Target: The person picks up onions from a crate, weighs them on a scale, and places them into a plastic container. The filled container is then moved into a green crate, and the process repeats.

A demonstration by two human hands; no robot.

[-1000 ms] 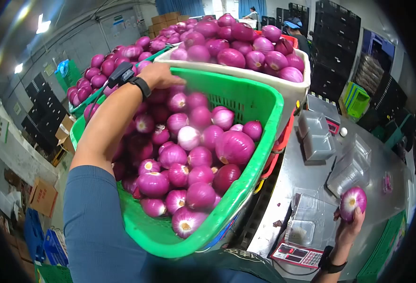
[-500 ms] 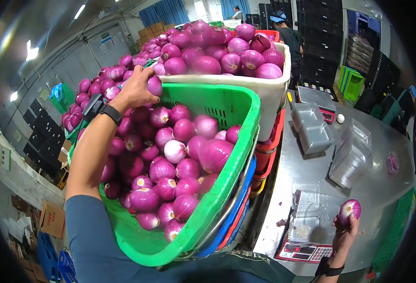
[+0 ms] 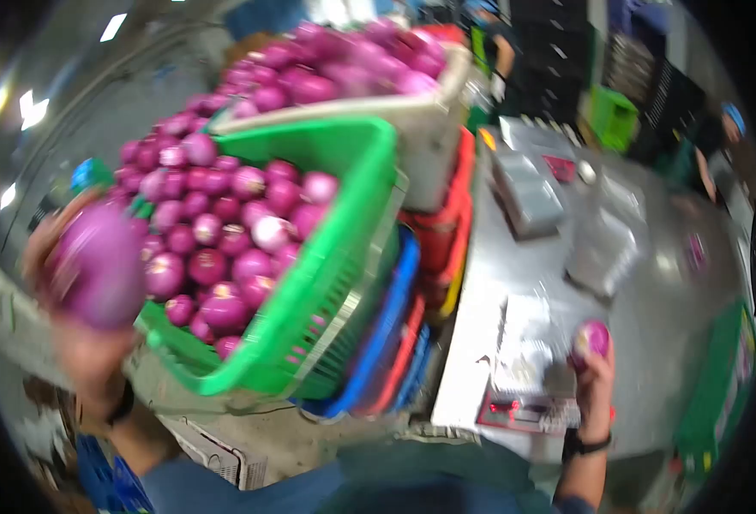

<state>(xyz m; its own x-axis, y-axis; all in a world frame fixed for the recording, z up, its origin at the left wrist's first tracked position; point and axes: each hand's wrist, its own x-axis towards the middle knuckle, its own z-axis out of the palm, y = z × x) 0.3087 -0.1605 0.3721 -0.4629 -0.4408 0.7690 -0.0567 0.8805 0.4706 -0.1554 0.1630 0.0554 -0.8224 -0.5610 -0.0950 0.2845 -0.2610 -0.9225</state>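
On the left of the view, my left hand (image 3: 95, 343) is wrapped round a large red onion (image 3: 102, 264), blurred and near the camera. My right hand (image 3: 597, 381) grips a smaller red onion (image 3: 597, 339) above the steel table (image 3: 652, 343). Just left of this hand, a clear plastic container (image 3: 524, 343) sits on a red scale (image 3: 515, 413). Many red onions (image 3: 224, 227) lie in the green basket (image 3: 361, 184) between my hands.
A white crate (image 3: 421, 150) heaped with onions stands behind the basket, beside stacked red and blue crates (image 3: 374, 343). Plastic containers (image 3: 528, 201) lie farther back on the table. A person in a blue cap (image 3: 502, 60) stands behind it, another person (image 3: 721, 146) at the right.
My left hand has moved from the basket's back edge to the far left, with an onion in it. The view has turned, and basket and table appear farther left. My right hand still holds its onion.
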